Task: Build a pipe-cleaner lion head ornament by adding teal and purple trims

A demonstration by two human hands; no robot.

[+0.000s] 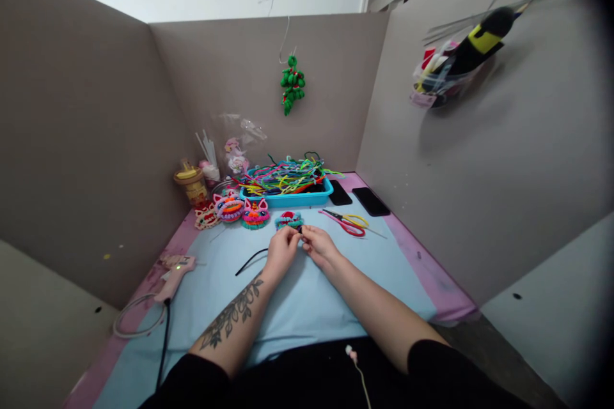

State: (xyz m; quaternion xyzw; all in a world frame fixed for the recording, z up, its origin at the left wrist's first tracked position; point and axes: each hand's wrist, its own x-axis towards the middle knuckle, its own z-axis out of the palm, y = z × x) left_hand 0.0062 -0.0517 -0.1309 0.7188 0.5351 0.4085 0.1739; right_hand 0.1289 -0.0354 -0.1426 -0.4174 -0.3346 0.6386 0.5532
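Note:
My left hand (282, 250) and my right hand (319, 246) meet over the middle of the table, fingertips pinched together. Between them shows a small dark bit of a black pipe cleaner (250, 261), whose free end sticks out to the left from under my left hand. My fingers hide most of it. Just beyond the fingertips lies a teal and red piece of pipe-cleaner work (288, 218), partly covered by the hands. To its left sit a pink, orange and teal animal head (256, 214), a second pink and blue one (229, 206) and a cream and red one (207, 216).
A blue tray (288, 200) heaped with coloured pipe cleaners stands at the back. Scissors (352, 228) and pliers (357, 219) lie to the right, near two black phones (371, 201) (340, 192). A pink glue gun (175, 276) with its cable is at left. Grey partitions (268, 96) enclose the table.

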